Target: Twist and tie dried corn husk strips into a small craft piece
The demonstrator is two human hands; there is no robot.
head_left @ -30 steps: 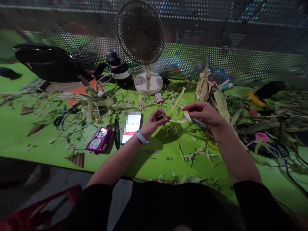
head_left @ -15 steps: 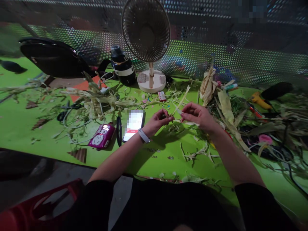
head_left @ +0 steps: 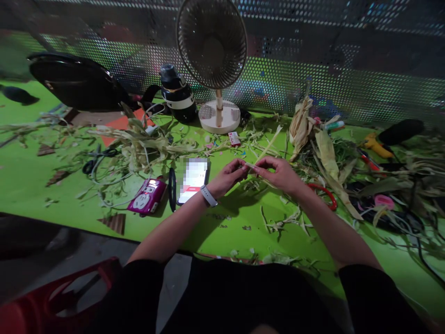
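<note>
The right hand [head_left: 281, 174] has come in close beside the left hand [head_left: 227, 178], nearly closing the gap between them. The husk strip [head_left: 270, 145], steeper before, leans farther right. A red handle [head_left: 331, 199], mostly covered earlier, now shows beside the right forearm [head_left: 333, 227].

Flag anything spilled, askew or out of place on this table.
Dry shredded scraps litter the green table around the left hand and right hand, strewn rather than gathered. A purple power socket lies among this loose debris, seemingly an odd spot for something electrical.
</note>
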